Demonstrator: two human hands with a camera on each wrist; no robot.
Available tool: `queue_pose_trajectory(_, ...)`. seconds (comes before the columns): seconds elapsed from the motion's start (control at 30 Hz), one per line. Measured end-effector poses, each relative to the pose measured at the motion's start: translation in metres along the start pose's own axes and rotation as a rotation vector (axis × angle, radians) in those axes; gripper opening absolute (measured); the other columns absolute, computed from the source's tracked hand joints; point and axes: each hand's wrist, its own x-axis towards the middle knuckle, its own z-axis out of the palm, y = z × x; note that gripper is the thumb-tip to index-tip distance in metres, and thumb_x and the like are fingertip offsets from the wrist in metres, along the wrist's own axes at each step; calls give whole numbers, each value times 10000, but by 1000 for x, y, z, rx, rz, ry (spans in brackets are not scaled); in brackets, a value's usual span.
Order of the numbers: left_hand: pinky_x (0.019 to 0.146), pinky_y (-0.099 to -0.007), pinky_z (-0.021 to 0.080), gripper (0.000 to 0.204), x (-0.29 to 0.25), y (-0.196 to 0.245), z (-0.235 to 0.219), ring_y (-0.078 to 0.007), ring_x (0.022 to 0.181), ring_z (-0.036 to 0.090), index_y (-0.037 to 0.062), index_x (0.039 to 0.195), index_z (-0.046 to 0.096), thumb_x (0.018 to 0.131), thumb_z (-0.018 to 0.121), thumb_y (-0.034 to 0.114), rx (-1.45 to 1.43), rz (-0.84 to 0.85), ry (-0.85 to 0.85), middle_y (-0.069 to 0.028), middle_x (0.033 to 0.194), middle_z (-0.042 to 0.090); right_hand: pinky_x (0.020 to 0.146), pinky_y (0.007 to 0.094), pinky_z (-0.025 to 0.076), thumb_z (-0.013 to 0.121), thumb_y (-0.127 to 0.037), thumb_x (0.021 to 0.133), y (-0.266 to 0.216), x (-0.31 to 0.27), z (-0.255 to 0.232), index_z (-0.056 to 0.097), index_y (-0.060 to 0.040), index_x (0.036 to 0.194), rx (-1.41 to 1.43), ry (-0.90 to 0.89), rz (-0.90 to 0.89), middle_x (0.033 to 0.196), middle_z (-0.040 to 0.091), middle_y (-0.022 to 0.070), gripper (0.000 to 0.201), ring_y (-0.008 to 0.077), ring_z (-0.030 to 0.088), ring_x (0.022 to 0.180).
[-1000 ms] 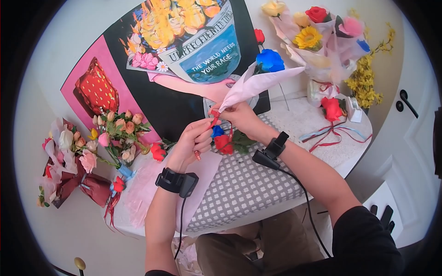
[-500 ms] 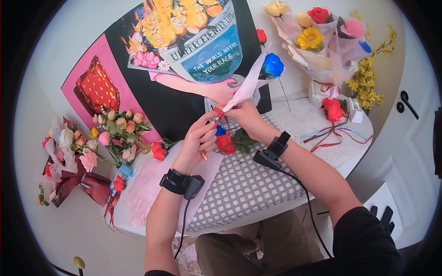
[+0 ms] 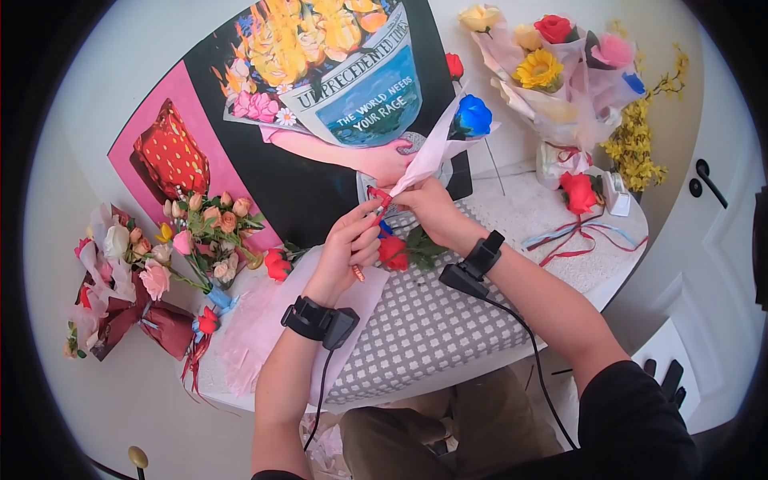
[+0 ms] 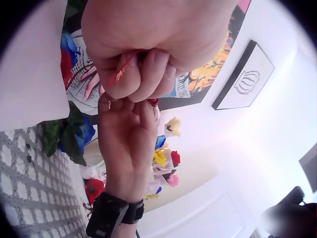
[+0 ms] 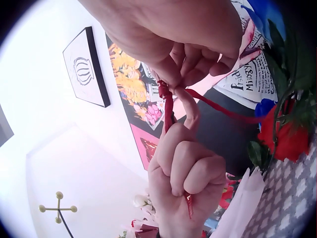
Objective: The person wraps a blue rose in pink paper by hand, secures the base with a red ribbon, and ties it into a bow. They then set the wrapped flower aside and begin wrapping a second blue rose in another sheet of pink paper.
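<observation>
A blue rose (image 3: 474,116) stands in a cone of pale pink wrapping paper (image 3: 428,160), tilted up to the right in the head view. My right hand (image 3: 432,206) pinches the narrow neck of this paper. Around the neck runs a red ribbon (image 5: 168,106), knotted near the fingertips. Just left of it, my left hand (image 3: 350,240) has its fingers curled round the ribbon, and a short red end pokes out of the fist. Another length of ribbon (image 5: 223,110) trails away past the right hand. The stem inside the wrap is hidden by the fingers.
Below the hands, a red rose (image 3: 393,252) lies on grey checked cloth (image 3: 432,320) beside pink paper sheets (image 3: 344,320). Bouquets stand left (image 3: 212,232) and right (image 3: 544,80). A red rose with ribbons (image 3: 578,190) lies at right. A painting (image 3: 352,104) leans behind.
The wrapped blue rose has swung more upright, its cone turning narrower in view. My left hand has shifted slightly right and down along with the ribbon. Little has moved in the last half second.
</observation>
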Motion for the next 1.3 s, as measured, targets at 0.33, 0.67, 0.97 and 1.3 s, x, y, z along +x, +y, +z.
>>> queue_pose_trajectory(0.33, 423, -231, 187, 343, -1, 0, 3, -30, 422, 239, 74, 1408, 517, 1079, 447, 147, -16, 40, -9, 94, 578, 273, 836, 294, 436, 552, -92, 902, -5, -1, 0, 613, -1, 1241, 271, -130, 108, 1191, 721, 126, 357, 147, 637, 1066)
queue_pose_trajectory(0.67, 430, -227, 177, 351, 1, -1, 2, -27, 428, 231, 37, 1406, 522, 1091, 412, 144, 4, 60, 58, 89, 599, 276, 861, 315, 452, 512, -131, 943, -5, -1, 4, 624, -29, 1177, 216, -130, 97, 1301, 687, 117, 279, 127, 613, 1044)
queue_pose_trajectory(0.97, 421, -230, 188, 334, 1, -1, 1, -30, 429, 249, 31, 1375, 547, 1092, 414, 147, -65, 95, 57, 85, 597, 300, 799, 282, 469, 565, -284, 1055, 2, -4, 8, 643, -32, 1202, 93, -71, 130, 1170, 709, 56, 302, 94, 612, 991)
queue_pose_trajectory(1.3, 429, -229, 195, 370, 4, -2, -5, -34, 439, 242, -7, 1408, 524, 1086, 421, 144, 5, 161, 125, 80, 604, 295, 591, 223, 412, 604, -252, 1018, 6, -3, 10, 713, -62, 959, -131, 2, 43, 825, 635, -24, 227, 51, 540, 704)
